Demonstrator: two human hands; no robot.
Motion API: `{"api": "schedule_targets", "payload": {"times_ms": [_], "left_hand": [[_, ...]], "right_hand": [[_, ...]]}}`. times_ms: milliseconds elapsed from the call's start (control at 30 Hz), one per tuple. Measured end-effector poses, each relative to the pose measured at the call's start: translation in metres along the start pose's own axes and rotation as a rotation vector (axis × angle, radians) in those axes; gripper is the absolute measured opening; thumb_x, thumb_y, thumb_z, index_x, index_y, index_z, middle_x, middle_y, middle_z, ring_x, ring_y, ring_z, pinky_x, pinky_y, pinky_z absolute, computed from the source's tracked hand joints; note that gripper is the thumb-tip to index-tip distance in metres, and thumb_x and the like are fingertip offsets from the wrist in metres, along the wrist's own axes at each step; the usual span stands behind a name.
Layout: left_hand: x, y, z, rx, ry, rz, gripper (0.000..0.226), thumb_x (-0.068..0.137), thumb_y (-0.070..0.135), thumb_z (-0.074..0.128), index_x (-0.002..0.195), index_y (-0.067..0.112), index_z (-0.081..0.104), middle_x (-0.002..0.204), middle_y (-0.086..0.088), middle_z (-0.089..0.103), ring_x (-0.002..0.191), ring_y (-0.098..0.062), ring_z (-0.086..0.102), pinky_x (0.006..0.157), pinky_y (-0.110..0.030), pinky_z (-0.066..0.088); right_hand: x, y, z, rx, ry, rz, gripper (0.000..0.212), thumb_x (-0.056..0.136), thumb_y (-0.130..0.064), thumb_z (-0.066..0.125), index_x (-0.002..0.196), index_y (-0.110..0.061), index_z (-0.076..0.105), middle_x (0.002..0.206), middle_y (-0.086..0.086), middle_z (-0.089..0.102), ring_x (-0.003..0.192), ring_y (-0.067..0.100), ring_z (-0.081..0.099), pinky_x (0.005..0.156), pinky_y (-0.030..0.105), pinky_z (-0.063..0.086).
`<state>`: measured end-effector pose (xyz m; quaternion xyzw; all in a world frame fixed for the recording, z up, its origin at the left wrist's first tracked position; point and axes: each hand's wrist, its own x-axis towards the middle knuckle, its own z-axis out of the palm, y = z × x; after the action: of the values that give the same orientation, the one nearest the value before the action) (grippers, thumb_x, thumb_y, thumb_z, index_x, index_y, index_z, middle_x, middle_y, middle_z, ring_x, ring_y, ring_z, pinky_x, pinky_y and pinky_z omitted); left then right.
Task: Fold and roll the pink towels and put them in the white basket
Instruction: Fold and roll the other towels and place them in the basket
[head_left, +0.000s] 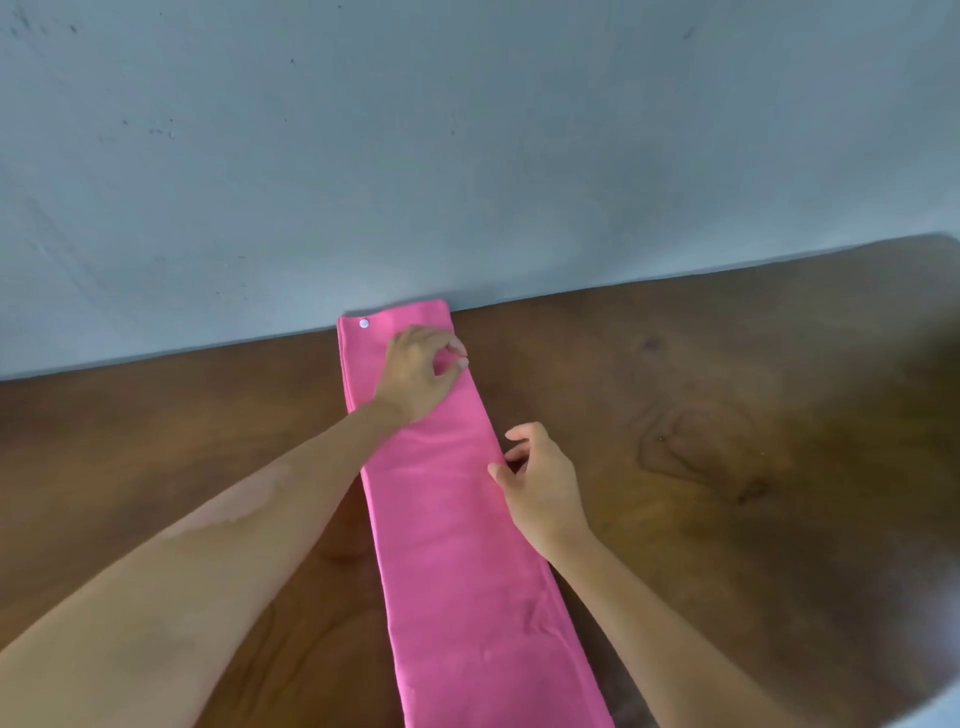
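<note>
A: What is the surface like?

B: A dark brown wooden table (727, 415), smooth, with swirling grain and a knot pattern to the right. Behind it stands a pale grey-blue wall (467, 130), matte and slightly scuffed.

A: And the cloth?

B: One pink towel (467, 571), soft and flat, folded into a long narrow strip. It runs from the near edge of the view straight away to the wall, where its far end touches or nearly touches the base. A small white round snap (364, 323) sits at the far left corner.

A: Where are the hands on it?

B: The left hand (415, 374) lies on top of the far end, just this side of the snap, its fingers curled and pinching the cloth at the right edge. The right hand (540, 478) is lower, at the strip's right edge about midway along, thumb and fingertips bent toward the fold; it touches the edge, though I cannot tell whether it truly nips the cloth.

A: Any creases?

B: Few. The layered edges line up neatly and the top is smooth.
</note>
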<state>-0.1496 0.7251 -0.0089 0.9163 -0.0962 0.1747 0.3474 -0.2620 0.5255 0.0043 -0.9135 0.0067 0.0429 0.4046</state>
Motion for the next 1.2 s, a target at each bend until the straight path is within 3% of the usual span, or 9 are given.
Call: {"api": "schedule_targets", "payload": {"times_ms": [133,300,433,600,733,867,1000,1100,1200], "left_hand": [[-0.034,0.015,-0.001,0.028,-0.281,0.19,0.018,0.096,0.029,0.065,0.111,0.024,0.073,0.121,0.007,0.067,0.122,-0.016,0.055,0.111,-0.041,0.031],[-0.073,0.047,-0.008,0.0,-0.545,0.248,0.03,0.103,0.037,0.056,0.131,0.032,0.064,0.151,0.008,0.048,0.145,-0.009,0.035,0.121,-0.04,0.02],[-0.098,0.065,-0.007,0.171,-0.71,0.331,0.056,0.103,0.057,0.042,0.156,0.042,0.032,0.169,0.01,0.014,0.155,-0.009,0.004,0.124,-0.036,0.002],[-0.111,0.068,0.001,0.515,-0.689,0.387,0.063,0.102,0.07,0.012,0.159,0.048,-0.003,0.169,0.011,-0.01,0.155,-0.012,-0.015,0.127,-0.042,-0.003],[-0.113,0.073,0.001,0.525,-0.659,0.332,0.07,0.096,0.076,0.003,0.159,0.046,-0.006,0.169,0.011,-0.011,0.155,-0.011,-0.015,0.127,-0.039,-0.005],[-0.109,0.074,0.001,0.531,-0.63,0.253,0.069,0.097,0.073,0.006,0.158,0.045,-0.009,0.169,0.009,-0.012,0.155,-0.01,-0.016,0.126,-0.037,-0.006],[-0.103,0.066,0.007,0.537,-0.586,0.177,0.073,0.092,0.078,-0.003,0.157,0.046,-0.014,0.17,0.005,-0.009,0.156,-0.012,-0.011,0.127,-0.041,-0.001],[-0.1,0.066,0.012,0.549,-0.55,0.092,0.073,0.093,0.076,0.0,0.158,0.045,-0.011,0.17,0.003,-0.006,0.156,-0.014,-0.008,0.127,-0.041,0.0],[-0.098,0.07,0.017,0.558,-0.495,-0.018,0.073,0.095,0.073,0.006,0.159,0.042,-0.008,0.171,0.0,-0.003,0.157,-0.017,-0.006,0.126,-0.043,0.001]], "right_hand": [[-0.04,0.009,-0.015,-0.089,-0.018,0.04,0.027,0.095,-0.031,0.068,0.117,-0.02,0.055,0.086,-0.011,0.062,0.078,0.002,0.059,0.065,0.019,0.043],[-0.083,0.015,-0.039,-0.149,-0.082,0.101,0.019,0.096,-0.042,0.064,0.104,-0.026,0.056,0.081,-0.01,0.064,0.072,0.003,0.061,0.063,0.026,0.051],[-0.117,0.028,-0.05,-0.2,-0.097,0.1,0.023,0.094,-0.051,0.062,0.091,-0.028,0.061,0.073,-0.009,0.063,0.067,0.005,0.061,0.058,0.026,0.048],[-0.159,0.049,-0.056,-0.264,-0.101,0.078,0.037,0.087,-0.065,0.058,0.081,-0.028,0.055,0.076,-0.007,0.061,0.072,0.013,0.059,0.068,0.033,0.05],[-0.18,0.056,-0.072,-0.371,-0.18,0.031,0.038,0.09,-0.062,0.06,0.08,-0.026,0.05,0.078,-0.009,0.058,0.08,0.015,0.055,0.09,0.034,0.039],[-0.191,0.064,-0.087,-0.397,-0.221,0.076,0.038,0.09,-0.062,0.059,0.075,-0.028,0.05,0.08,-0.008,0.062,0.083,0.014,0.057,0.094,0.035,0.036],[-0.197,0.072,-0.095,-0.475,-0.181,0.053,0.029,0.099,-0.054,0.051,0.087,-0.028,0.051,0.084,-0.008,0.064,0.089,0.017,0.06,0.092,0.037,0.039],[-0.188,0.084,-0.105,-0.442,-0.104,0.099,0.017,0.105,-0.04,0.046,0.094,-0.027,0.047,0.085,-0.009,0.059,0.091,0.022,0.062,0.078,0.037,0.038],[-0.169,0.098,-0.118,-0.37,-0.029,0.158,0.019,0.104,-0.041,0.048,0.093,-0.025,0.048,0.088,-0.007,0.059,0.085,0.023,0.06,0.068,0.036,0.039]]}}
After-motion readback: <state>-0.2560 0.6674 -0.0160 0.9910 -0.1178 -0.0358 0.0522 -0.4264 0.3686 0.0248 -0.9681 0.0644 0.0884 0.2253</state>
